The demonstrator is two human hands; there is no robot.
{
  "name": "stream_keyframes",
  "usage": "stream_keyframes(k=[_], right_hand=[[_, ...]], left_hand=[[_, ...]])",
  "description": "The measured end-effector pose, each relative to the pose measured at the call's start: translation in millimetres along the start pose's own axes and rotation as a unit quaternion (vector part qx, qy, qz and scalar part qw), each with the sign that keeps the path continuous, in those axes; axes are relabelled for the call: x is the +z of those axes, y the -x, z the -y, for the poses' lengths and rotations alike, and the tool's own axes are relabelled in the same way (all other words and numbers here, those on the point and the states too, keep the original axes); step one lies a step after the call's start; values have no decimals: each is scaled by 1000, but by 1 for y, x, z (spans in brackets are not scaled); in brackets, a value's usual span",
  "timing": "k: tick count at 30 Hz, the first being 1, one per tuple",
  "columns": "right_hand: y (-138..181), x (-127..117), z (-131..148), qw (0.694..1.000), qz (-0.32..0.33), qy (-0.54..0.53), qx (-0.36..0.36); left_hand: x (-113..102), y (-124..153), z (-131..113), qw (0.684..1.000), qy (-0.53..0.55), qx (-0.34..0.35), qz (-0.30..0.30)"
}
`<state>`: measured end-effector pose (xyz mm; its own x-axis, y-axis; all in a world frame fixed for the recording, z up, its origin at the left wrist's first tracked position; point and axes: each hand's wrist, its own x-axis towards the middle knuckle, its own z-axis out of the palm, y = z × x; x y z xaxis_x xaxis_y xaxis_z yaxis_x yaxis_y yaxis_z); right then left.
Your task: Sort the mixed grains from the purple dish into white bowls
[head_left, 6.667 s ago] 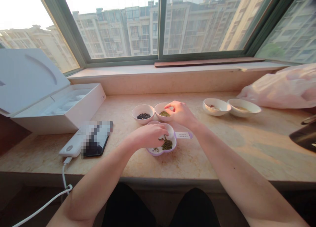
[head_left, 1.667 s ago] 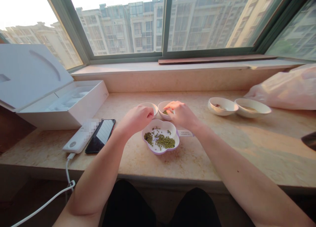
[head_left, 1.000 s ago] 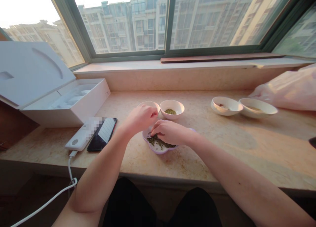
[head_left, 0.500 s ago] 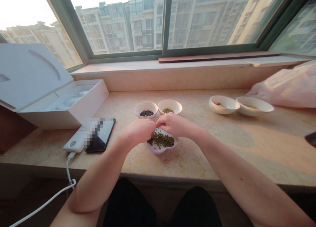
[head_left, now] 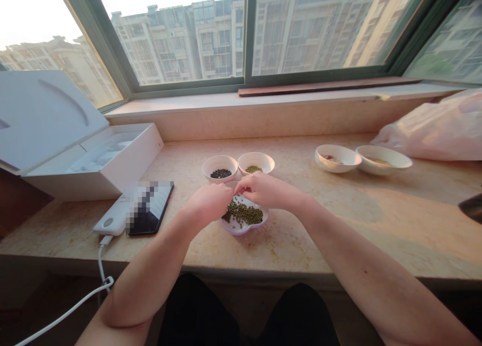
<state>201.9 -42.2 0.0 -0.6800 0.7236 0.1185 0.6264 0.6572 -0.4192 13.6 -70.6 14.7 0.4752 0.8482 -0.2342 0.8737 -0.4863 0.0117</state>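
Note:
A white, lilac-edged scalloped bowl [head_left: 244, 231] stands before me with green mung beans [head_left: 246, 214] spread over its bottom. Over its left back side is my left hand [head_left: 211, 201], fingers curled downward and mostly hidden behind the back of the hand. My right hand [head_left: 260, 189] hovers over the bowl's back right part, thumb and fingertips drawn together close to the left hand. Whatever the fingertips hold is too small to see. Just behind are two white bowls: the left bowl [head_left: 211, 166] contains black beans [head_left: 221, 174], the right bowl [head_left: 265, 161] green beans [head_left: 253, 169].
Two more white bowls, a nearer one [head_left: 337, 166] and a farther one [head_left: 387, 169], stand at the right by a plastic bag [head_left: 433, 127]. At left are an open white box [head_left: 124, 160], a phone [head_left: 150, 220] and a power bank [head_left: 109, 223] with a white cable [head_left: 68, 313].
The whole view has shifted slightly, so things appear a little farther left. Both hands stay over the scalloped bowl in nearly the same pose; the beans look much the same.

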Motion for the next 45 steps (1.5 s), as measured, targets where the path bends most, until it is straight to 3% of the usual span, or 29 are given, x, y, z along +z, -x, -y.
stream_keyframes(k=[4, 9, 16, 21, 34, 45], right_hand=[[0, -1, -1, 1000, 5, 2, 4], [1, -3, 0, 1000, 7, -7, -2], [5, 6, 10, 997, 75, -11, -6], [3, 19, 10, 996, 86, 14, -4], [-7, 20, 16, 993, 101, -24, 63], [-6, 16, 16, 991, 118, 7, 62]], left_hand=[[-3, 0, -5, 1000, 1, 7, 0], [-13, -5, 7, 996, 39, 72, -41], [-17, -28, 56, 964, 181, 60, -187], [-9, -51, 71, 952, 181, 28, -245], [1, -66, 67, 971, 149, -48, -182], [-3, -68, 62, 980, 119, -68, -144]])
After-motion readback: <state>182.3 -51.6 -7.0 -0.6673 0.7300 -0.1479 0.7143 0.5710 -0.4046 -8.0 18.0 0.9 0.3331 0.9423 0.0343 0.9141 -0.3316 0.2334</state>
